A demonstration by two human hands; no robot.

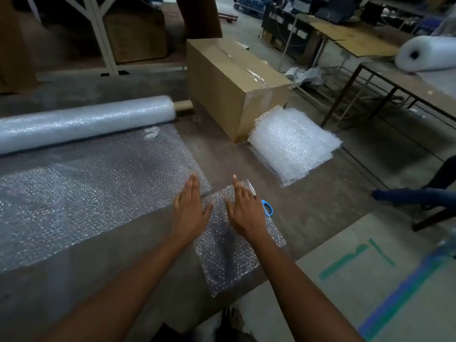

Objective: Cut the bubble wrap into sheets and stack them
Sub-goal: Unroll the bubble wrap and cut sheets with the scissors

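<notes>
Clear bubble wrap, cut to a small rectangular sheet (229, 245), is pressed flat on the grey floor (320, 201) by the right hand (243, 208), fingers straight. The left hand (190, 208) (equally flat) rests on the unrolled bubble wrap (86, 188). Blue-handled scissors (267, 209) lie beside the right hand; a stack of cut sheets (293, 144) sits against the brown cardboard box (232, 82).

Bare floor (222, 149) lies open ahead of your hands. The cardboard box (234, 85) blocks farther on; scissors (267, 208) sit just right.
</notes>
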